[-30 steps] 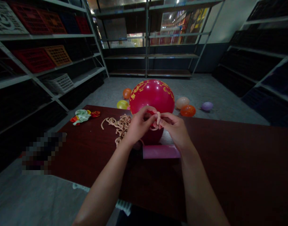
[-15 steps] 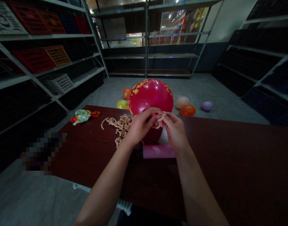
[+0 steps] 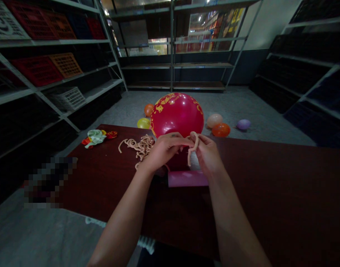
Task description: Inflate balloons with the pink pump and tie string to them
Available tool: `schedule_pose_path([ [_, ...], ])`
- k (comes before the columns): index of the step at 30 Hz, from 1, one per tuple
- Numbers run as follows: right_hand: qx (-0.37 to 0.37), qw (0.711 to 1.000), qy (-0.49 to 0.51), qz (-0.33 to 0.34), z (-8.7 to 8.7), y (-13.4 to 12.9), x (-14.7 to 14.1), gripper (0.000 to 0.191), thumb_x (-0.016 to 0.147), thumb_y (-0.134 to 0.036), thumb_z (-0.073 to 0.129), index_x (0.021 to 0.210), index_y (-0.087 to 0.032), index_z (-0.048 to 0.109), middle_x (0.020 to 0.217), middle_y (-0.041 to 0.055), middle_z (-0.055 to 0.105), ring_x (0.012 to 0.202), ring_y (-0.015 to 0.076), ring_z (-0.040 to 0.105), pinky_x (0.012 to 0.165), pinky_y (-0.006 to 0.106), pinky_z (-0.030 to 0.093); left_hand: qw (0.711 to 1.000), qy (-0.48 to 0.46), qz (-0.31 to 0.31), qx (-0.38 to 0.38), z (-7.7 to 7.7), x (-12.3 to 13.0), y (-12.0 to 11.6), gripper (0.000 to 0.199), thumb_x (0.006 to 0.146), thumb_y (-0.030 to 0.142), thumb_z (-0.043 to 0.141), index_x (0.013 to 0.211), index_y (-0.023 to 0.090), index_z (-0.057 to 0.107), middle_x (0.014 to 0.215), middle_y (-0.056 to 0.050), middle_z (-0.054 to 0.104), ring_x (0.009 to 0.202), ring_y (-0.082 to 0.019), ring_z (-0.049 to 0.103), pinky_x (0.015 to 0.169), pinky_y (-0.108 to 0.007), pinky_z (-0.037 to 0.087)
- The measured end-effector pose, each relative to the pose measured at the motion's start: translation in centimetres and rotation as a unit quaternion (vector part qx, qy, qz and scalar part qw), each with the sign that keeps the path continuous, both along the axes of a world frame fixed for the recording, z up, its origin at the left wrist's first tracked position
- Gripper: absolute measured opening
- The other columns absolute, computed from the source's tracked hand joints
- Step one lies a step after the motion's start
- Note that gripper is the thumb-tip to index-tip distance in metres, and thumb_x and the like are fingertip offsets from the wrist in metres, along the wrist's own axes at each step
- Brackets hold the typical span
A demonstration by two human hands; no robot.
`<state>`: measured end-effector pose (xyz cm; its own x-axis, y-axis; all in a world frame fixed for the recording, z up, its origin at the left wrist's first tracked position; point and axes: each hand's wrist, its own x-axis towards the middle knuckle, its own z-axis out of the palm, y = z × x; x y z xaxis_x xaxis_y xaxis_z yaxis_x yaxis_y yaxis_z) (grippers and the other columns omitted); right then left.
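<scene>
A big red balloon [image 3: 177,113] with yellow print stands just beyond my hands at the table's far side. My right hand [image 3: 207,152] pinches a beige cord [image 3: 196,142], which loops over its fingertips and hangs down in a short end. Close against it, my left hand [image 3: 166,148] has its fingers bent together at the cord and the balloon's lower side; what they grip is hidden. Under my hands lies a pink cylinder [image 3: 186,178], its right end behind my right wrist. A tangled pile of beige cord [image 3: 143,146] sits left of my left hand.
The dark brown table [image 3: 270,185] spans the front. Limp balloons [image 3: 95,137] lie at its far left. Beyond it, small balloons, including an orange one [image 3: 221,129] and a purple one [image 3: 243,124], rest on the floor. Shelves with crates [image 3: 66,65] flank the room.
The cord near my right fingers now forms a longer loop with its end hanging down. My left fingers have straightened slightly towards it. The balloon has barely moved.
</scene>
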<state>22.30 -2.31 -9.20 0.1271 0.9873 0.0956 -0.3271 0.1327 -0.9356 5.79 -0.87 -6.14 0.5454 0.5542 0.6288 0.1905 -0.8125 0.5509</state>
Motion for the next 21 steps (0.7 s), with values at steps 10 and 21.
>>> schedule_pose_path([
  [10,0.004,0.998,0.032,0.059,-0.9,0.4,0.6,0.021,0.067,-0.04,0.084,0.078,-0.025,0.074,0.063,-0.0056,0.057,0.057,0.0084,0.047,0.055,0.024,0.039,1.0,0.025,0.016,0.005,-0.4,0.0,0.2,0.04,0.1,0.011,0.047,0.126,0.027,0.073,0.089,-0.004,0.071,0.078,-0.013,0.063,0.076,-0.028,0.053],
  [21,0.053,0.997,-0.024,0.058,0.5,-0.4,0.0,0.019,0.077,-0.043,0.078,0.083,-0.025,0.075,0.069,-0.0032,0.061,0.066,0.0114,0.05,0.067,0.029,0.042,0.983,-0.083,0.111,-0.121,-1.1,1.0,0.0,0.03,0.101,0.028,0.057,0.13,0.022,0.054,0.083,0.0,0.07,0.059,-0.01,0.062,0.06,-0.022,0.05],
])
